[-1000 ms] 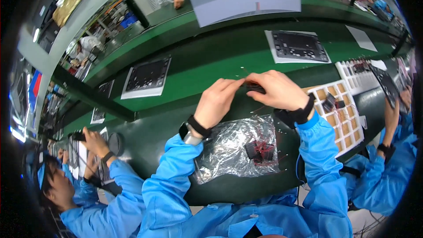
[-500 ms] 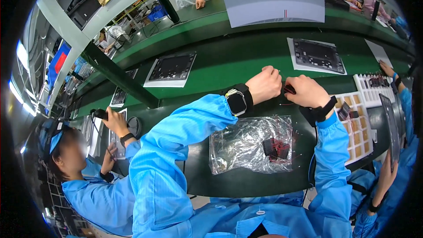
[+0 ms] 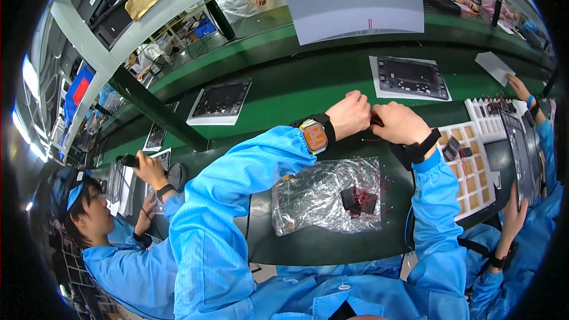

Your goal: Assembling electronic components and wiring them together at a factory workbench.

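Note:
My left hand [image 3: 349,115] and my right hand [image 3: 404,123] are close together over the table, beyond a clear plastic bag [image 3: 305,204]. In my right hand, a small black part with red wire [image 3: 376,120] shows between thumb and fingers. The fingers of my left hand are pinched beside it; what they hold, if anything, is hidden. A watch [image 3: 314,136] with an orange face is on my left wrist. On the bag's right side lies a pile of black parts with red wires [image 3: 359,202].
A white compartment tray [image 3: 481,181], with more black wired parts, and a white slotted rack [image 3: 487,124] stand at right. Flat black panels [image 3: 410,76] lie on white sheets farther back. Co-workers sit on both sides; the right one holds a dark panel [image 3: 521,157]. A green post [image 3: 160,112] slants at left.
My view has shifted slightly, so the scene sits farther left. The watch face has lit up orange. My hands keep nearly the same pose. The right co-worker's panel has turned to show more surface.

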Demonstrator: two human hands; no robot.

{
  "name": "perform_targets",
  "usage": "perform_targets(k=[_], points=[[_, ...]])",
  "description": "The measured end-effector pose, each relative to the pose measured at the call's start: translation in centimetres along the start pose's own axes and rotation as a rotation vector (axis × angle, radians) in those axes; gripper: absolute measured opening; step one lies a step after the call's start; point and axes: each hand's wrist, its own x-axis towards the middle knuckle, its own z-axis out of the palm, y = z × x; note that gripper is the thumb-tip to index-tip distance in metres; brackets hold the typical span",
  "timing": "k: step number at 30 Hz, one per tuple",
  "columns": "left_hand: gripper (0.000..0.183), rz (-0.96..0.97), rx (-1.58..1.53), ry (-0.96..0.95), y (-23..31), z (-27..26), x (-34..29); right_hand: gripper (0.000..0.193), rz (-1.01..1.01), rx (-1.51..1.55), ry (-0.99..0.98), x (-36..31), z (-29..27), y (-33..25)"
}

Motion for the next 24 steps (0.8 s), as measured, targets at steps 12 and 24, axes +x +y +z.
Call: perform_targets(k=[12,24], points=[[0.02,-0.753,-1.174,0.1,-1.7,3.7,-2.8,0.024,0.025,0.025,0.11,0.8,0.8,-0.1],[0.025,-0.897,-1.635,0.164,-7.3,4.0,0.6,0.023,0.214,1.262,0.174,4.0,8.7,6.5]])
